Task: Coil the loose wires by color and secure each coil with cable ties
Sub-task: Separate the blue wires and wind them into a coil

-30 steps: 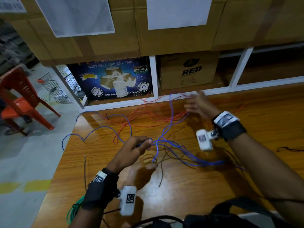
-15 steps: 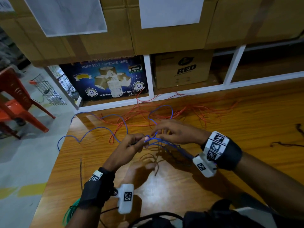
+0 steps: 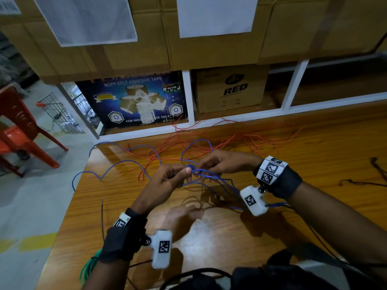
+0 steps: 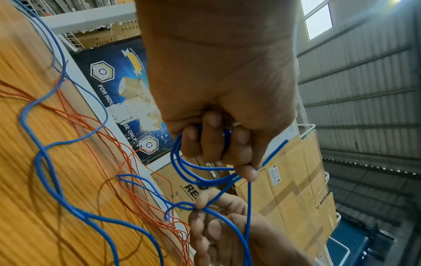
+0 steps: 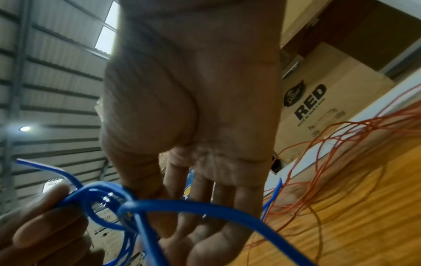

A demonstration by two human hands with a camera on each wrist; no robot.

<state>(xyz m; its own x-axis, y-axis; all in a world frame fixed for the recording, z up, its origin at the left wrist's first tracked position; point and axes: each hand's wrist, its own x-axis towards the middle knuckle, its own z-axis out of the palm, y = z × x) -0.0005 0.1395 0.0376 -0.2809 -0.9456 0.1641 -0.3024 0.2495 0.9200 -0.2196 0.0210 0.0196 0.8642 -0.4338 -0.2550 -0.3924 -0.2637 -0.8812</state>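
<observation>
Blue wire [image 3: 125,162] trails in loose curves over the wooden table [image 3: 314,164] toward both hands. My left hand [image 3: 186,172] grips several small loops of it above the table, its fingers [image 4: 212,144] curled round the blue wire [image 4: 182,162]. My right hand [image 3: 201,166] sits just right of the left and pinches a strand; the left wrist view shows that pinch by the right hand [image 4: 200,207]. In the right wrist view the blue wire [image 5: 182,203] crosses below the right hand [image 5: 159,203]. Tangled orange wire [image 3: 240,139] lies behind the hands.
A green wire bundle [image 3: 89,266] hangs at the table's near-left edge. Dark wires [image 3: 356,182] lie at the right and under the hands. Cardboard boxes [image 3: 232,88] fill white shelves behind the table. An orange chair [image 3: 16,130] stands on the floor at left.
My right hand came back from a far reach near the shelf to meet the left hand, drawing blue wire in. The left hand stayed holding its loops.
</observation>
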